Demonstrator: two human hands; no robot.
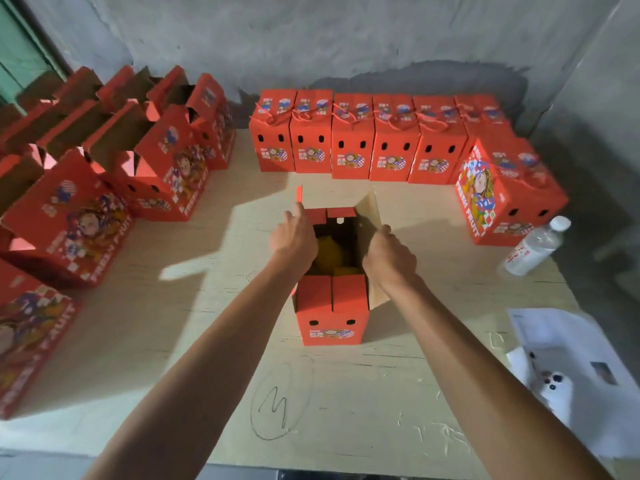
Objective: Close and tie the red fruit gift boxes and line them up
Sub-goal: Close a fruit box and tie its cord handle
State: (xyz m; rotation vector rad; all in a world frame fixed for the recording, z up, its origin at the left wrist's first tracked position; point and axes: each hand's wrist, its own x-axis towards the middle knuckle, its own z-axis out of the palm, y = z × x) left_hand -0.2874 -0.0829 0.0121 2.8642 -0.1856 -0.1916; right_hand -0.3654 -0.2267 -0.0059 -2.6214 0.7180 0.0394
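Note:
An open red fruit gift box [332, 311] stands in the middle of the table, with yellow fruit [329, 254] visible inside. My left hand [294, 233] grips its left side flap, fingers curled over the edge. The right side flap, brown on its inner face, is gripped by my right hand [389, 252]. A row of closed, tied red boxes [349, 154] lines the back by the wall. One more closed box [502, 199] stands at the right end, turned sideways.
Several open red boxes [104, 188] crowd the left side of the table [173, 323]. At the right stands a plastic water bottle [535, 249]; papers and a white phone [561, 389] lie at the right edge. A grey wall is behind.

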